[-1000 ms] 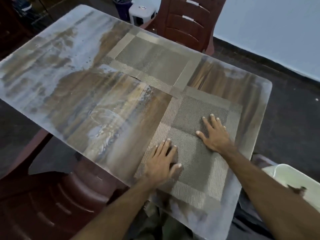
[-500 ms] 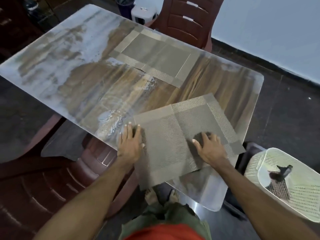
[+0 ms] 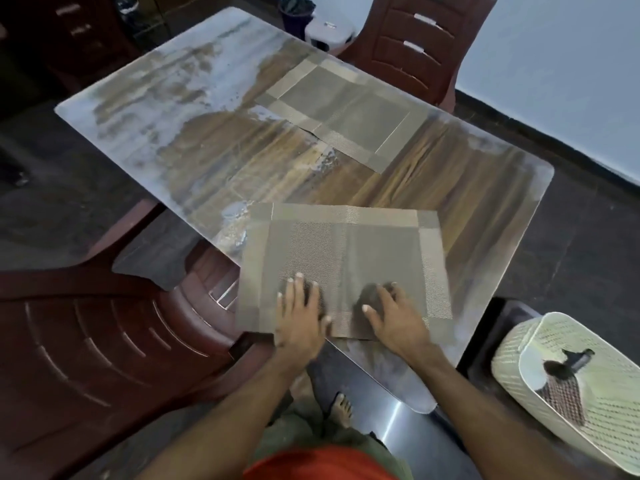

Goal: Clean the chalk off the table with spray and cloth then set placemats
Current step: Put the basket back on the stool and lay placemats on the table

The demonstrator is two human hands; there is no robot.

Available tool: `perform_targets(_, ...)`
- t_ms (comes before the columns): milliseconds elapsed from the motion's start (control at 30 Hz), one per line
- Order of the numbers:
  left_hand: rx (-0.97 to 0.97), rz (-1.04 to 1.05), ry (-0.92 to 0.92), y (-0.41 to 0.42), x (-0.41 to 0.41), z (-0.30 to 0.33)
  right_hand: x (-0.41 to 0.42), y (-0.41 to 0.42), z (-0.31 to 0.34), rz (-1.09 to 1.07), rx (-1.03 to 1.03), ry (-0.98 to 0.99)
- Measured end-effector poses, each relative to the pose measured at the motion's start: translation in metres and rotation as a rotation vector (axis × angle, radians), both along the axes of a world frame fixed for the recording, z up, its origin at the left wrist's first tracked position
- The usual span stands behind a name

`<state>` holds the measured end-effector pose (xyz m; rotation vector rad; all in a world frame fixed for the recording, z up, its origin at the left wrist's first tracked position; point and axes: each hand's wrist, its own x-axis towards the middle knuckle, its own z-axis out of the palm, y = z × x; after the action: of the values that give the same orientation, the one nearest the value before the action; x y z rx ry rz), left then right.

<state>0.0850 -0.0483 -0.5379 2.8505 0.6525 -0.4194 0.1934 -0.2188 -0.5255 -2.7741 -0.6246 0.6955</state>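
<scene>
The left hand [image 3: 300, 318] is lying flat, palm down, fingers straight and slightly spread, pressing on the near placemat [image 3: 346, 265] toward its 6 o'clock edge. The right hand [image 3: 394, 318] is resting just beside it at 3 o'clock, also palm down with its fingers apart and reaching toward 11 o'clock; neither is gripping anything. Both bare forearms are stretching up from the bottom of the view.

The near placemat is a rectangular woven sheet in dull grey-brown, with a finely ribbed centre and paler bands running round its border. It is sitting at the near edge of the table [image 3: 491, 188], its left portion overhanging the rim above a dark red plastic chair [image 3: 104, 341]. A second placemat [image 3: 343, 112] of the same weave is lying flat toward 12 o'clock, well apart from the first, in front of another slatted red chair [image 3: 415, 39].

The table is glossy, wood-grained and round-cornered, and is showing pale, streaky patches across its far left half. At 4 o'clock a cream woven basket [image 3: 519, 358] is standing on the floor.
</scene>
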Motion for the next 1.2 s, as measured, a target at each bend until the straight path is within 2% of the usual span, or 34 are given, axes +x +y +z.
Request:
perform_targets(100,0.053,0.126,-0.005,0.033,0.003,0.011,0.005,-0.004,0.009,0.073,0.108,-0.009)
perform_targets(167,-0.009,0.154,-0.028,0.035,0.001,0.016,0.011,-0.016,0.007,0.115,0.106,-0.071)
perform_targets(233,-0.082,0.115,-0.038,0.018,-0.005,0.015,0.015,-0.03,-0.001,0.165,0.042,-0.085)
perform_targets(333,-0.163,0.081,0.035,-0.016,-0.012,0.006,0.001,-0.036,-0.006,0.212,-0.166,-0.039)
perform_targets(433,-0.19,0.164,0.013,-0.017,-0.01,-0.002,-0.02,-0.026,-0.004,0.19,-0.193,-0.055)
perform_targets(600,-0.054,0.248,0.024,0.054,-0.004,-0.004,-0.027,0.004,-0.009,0.293,-0.043,-0.002)
perform_targets(900,-0.114,0.145,0.04,0.085,-0.001,-0.009,-0.016,0.026,-0.017,0.326,-0.113,-0.088)
perform_targets(1200,-0.133,0.135,0.11,0.217,0.027,-0.011,-0.004,0.126,-0.017,0.326,-0.05,-0.138)
